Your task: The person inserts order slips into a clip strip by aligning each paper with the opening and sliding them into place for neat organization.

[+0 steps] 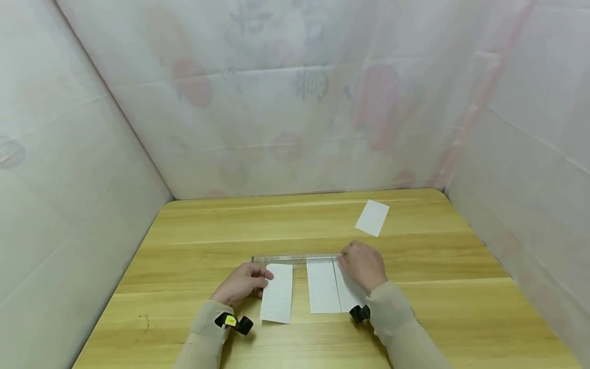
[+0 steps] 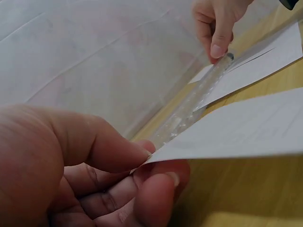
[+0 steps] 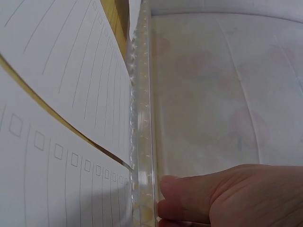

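Observation:
My left hand (image 1: 244, 282) pinches the left edge of a white paper slip (image 1: 277, 300) between thumb and fingertips. In the left wrist view that slip (image 2: 236, 127) is raised at a slant over the table. A long clear plastic strip (image 1: 295, 259) with a bumpy edge lies crosswise beyond it. At the strip's right end, my right hand (image 1: 364, 264) grips it with thumb and curled fingers. Two lined paper slips (image 1: 322, 289) lie side by side against the strip, a narrow gap between them. Printed boxes run along one slip (image 3: 57, 175) in the right wrist view.
Another white paper slip (image 1: 372, 218) lies tilted on the wooden table (image 1: 193, 241), toward the back right. Pale printed sheeting (image 1: 286, 118) hangs behind the table and at both sides. A black wrist camera (image 1: 235, 323) sits on each sleeve.

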`<state>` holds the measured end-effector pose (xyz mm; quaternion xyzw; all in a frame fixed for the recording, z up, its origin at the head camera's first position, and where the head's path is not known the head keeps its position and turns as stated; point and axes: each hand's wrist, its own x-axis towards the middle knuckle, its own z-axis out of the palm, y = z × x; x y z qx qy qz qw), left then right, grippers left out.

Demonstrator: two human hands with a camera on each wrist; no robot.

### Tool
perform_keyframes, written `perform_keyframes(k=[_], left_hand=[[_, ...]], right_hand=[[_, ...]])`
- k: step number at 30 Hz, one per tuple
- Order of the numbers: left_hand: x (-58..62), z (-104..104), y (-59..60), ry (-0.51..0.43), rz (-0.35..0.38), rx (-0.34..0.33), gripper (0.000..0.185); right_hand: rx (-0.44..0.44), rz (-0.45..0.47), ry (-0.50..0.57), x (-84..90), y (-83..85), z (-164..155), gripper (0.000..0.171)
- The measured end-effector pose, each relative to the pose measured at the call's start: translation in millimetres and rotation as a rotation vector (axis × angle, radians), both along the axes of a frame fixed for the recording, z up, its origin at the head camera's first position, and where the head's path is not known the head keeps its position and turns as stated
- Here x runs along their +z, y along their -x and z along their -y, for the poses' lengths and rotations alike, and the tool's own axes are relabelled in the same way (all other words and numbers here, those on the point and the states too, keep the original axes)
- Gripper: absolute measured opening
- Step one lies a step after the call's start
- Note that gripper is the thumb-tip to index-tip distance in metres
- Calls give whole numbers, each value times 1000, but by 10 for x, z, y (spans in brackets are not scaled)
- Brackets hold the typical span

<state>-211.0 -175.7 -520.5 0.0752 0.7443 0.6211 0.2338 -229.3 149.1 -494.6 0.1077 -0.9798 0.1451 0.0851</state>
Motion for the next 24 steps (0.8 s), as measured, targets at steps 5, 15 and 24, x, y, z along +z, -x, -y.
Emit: perform_keyframes(k=[5,15,24], left_hand=[[-1,55,-30,-16,30,19,18],[18,126,-50,54,15,100,14],[13,151,-52,94,42,180,17]], right_hand=[[2,4,-3,1,-24,16,17],[15,-11,-6,-6,-37,38,16],[16,-8,-15,-17,-56,41,16]])
